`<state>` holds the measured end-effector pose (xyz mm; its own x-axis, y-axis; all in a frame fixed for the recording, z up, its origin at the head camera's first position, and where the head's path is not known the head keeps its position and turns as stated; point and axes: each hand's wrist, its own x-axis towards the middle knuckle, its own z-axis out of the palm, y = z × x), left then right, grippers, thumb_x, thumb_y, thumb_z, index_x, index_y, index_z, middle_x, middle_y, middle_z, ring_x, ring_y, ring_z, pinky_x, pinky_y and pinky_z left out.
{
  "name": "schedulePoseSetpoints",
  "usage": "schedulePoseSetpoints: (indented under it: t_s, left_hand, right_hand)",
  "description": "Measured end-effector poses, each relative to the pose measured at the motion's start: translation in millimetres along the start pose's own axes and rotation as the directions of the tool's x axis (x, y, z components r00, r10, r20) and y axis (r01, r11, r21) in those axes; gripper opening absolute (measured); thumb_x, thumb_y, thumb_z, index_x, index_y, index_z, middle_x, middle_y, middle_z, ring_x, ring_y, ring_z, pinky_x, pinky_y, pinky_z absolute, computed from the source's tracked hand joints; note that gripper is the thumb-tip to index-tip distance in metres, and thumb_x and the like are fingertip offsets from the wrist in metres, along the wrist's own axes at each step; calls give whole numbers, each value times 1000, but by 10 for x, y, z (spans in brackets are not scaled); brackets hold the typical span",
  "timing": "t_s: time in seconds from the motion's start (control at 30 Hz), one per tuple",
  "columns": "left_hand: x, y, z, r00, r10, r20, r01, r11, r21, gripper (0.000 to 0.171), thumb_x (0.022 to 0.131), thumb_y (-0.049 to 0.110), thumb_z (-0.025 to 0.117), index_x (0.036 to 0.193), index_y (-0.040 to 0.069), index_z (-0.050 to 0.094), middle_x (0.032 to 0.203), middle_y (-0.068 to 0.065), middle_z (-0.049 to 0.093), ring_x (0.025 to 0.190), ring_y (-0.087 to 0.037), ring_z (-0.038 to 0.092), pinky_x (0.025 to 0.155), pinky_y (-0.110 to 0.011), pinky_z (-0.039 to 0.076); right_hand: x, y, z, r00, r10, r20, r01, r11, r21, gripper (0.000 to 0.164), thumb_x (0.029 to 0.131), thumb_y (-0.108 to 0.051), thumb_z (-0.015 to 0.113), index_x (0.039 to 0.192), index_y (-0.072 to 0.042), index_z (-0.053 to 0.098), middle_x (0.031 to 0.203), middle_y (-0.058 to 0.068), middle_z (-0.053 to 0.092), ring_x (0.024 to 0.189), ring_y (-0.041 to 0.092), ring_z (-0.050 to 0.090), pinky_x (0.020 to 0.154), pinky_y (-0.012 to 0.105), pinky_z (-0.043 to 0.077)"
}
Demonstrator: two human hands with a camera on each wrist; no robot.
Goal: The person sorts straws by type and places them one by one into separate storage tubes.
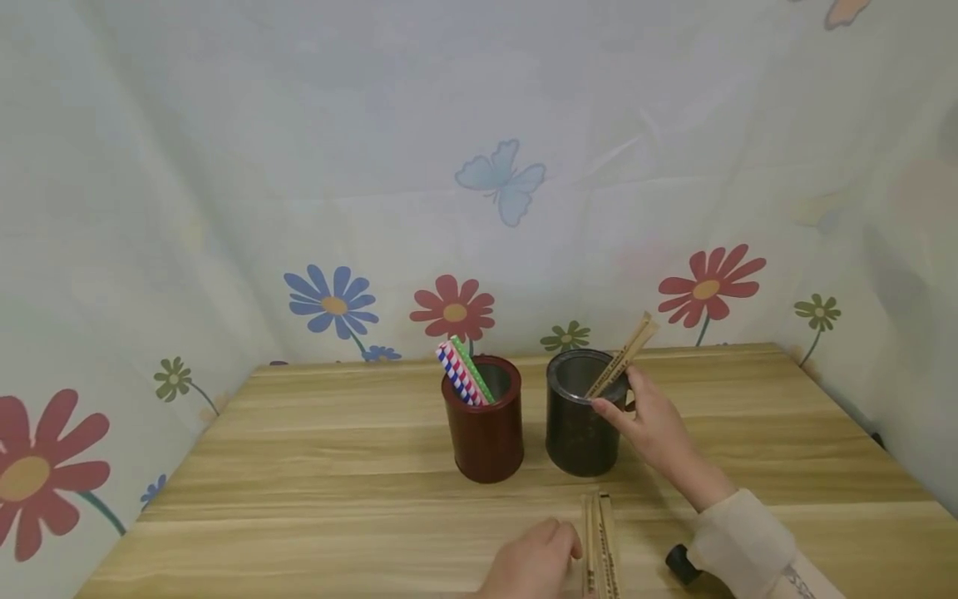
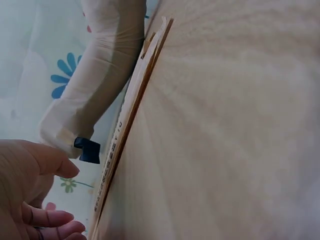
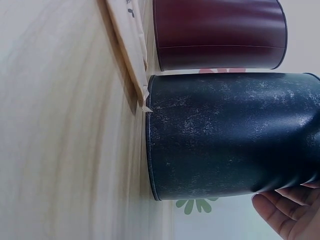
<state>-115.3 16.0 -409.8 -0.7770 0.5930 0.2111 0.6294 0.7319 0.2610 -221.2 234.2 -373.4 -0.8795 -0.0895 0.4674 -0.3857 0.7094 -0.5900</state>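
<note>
My right hand (image 1: 659, 424) is at the right side of a black cup (image 1: 580, 433), thumb by the front rim and index finger beside paper-wrapped chopsticks (image 1: 624, 353) that lean out of it. In the right wrist view, its other fingers (image 3: 272, 212) lie along the cup's outer wall. Whether the hand grips the chopsticks or the rim, I cannot tell. More wrapped chopsticks (image 1: 600, 545), in brown sleeves with dark print, lie on the table in front of the cups. Just left of these is my left hand (image 1: 531, 561); in the left wrist view its thumb and fingers are apart, with nothing between them.
Left of the black cup stands a dark red cup (image 1: 488, 441) holding striped and dotted paper straws (image 1: 464, 374). Both stand towards the back of the wooden table (image 1: 337, 466). A flower-printed curtain (image 1: 359, 208) hangs behind. A small black device (image 1: 681, 564) sticks out from my right wrist.
</note>
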Motion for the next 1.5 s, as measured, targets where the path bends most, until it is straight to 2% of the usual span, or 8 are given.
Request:
schedulePoseSetpoints:
  t_s: [0.17, 0.4, 0.63, 0.87, 1.0, 1.17, 1.33, 1.5]
  left_hand:
    - [-18, 8, 110, 1000, 12, -12, -11, 997, 73, 30, 66, 24, 78, 86, 20, 56, 74, 10, 47, 65, 1, 42, 57, -14, 37]
    - [4, 27, 119, 992, -48, 117, 47, 999, 7, 32, 73, 42, 75, 82, 19, 55, 70, 11, 46, 61, 2, 39, 56, -15, 37]
    - [21, 22, 98, 985, -87, 152, 88, 996, 2, 30, 74, 40, 73, 76, 16, 55, 65, 8, 48, 57, -1, 43, 51, -18, 36]
    - [25, 16, 116, 995, -77, 67, 69, 991, 117, 29, 75, 39, 68, 67, 14, 56, 59, 4, 53, 52, -7, 51, 45, -21, 34]
    - [19, 11, 119, 994, -98, 52, 93, 992, 82, 28, 75, 37, 66, 62, 16, 52, 55, 6, 49, 47, -6, 46, 43, -21, 30]
    - [15, 14, 98, 986, -145, 76, 142, 989, 41, 30, 77, 34, 65, 60, 18, 47, 53, 8, 44, 44, -7, 42, 41, -22, 28]
    - [14, 8, 88, 973, -199, 117, 205, 978, -46, 26, 78, 28, 65, 61, 18, 47, 54, 8, 43, 45, -8, 42, 43, -23, 31]
    - [-1, -12, 69, 975, -191, 113, 201, 975, -89, 23, 77, 26, 66, 64, 18, 49, 53, 9, 42, 45, -6, 40, 43, -21, 30]
  right_hand:
    - [3, -10, 15, 1000, 1, 7, 0, 1000, -3, 63, 93, -42, 59, 134, 3, 44, 125, 23, 56, 99, 33, 61, 76, 42, 53]
    - [12, -40, 14, 1000, 11, 8, -11, 1000, -5, 63, 93, -42, 60, 134, 3, 43, 127, 24, 55, 101, 34, 60, 77, 43, 53]
    - [20, -45, -6, 1000, 6, -1, -6, 1000, -9, 65, 93, -40, 60, 136, 4, 42, 130, 26, 53, 106, 38, 59, 77, 47, 54]
    - [19, -38, -21, 1000, -2, 0, 2, 1000, -4, 63, 93, -39, 59, 136, 3, 41, 127, 26, 55, 103, 36, 60, 77, 46, 53]
    - [19, -27, -21, 1000, -7, 2, 7, 1000, -5, 62, 93, -40, 59, 135, 3, 42, 123, 24, 57, 100, 34, 60, 77, 45, 53]
    - [9, -20, -23, 1000, -9, -2, 9, 1000, 3, 61, 93, -39, 59, 134, 2, 43, 121, 23, 58, 100, 33, 60, 76, 44, 53]
    - [-4, -19, -28, 1000, -7, 3, 7, 1000, 0, 60, 93, -39, 59, 135, 2, 43, 122, 23, 58, 100, 33, 60, 76, 43, 53]
    - [-3, -15, -21, 1000, -9, 8, 9, 1000, -4, 61, 93, -38, 59, 135, 2, 43, 121, 23, 58, 98, 33, 61, 76, 43, 53]
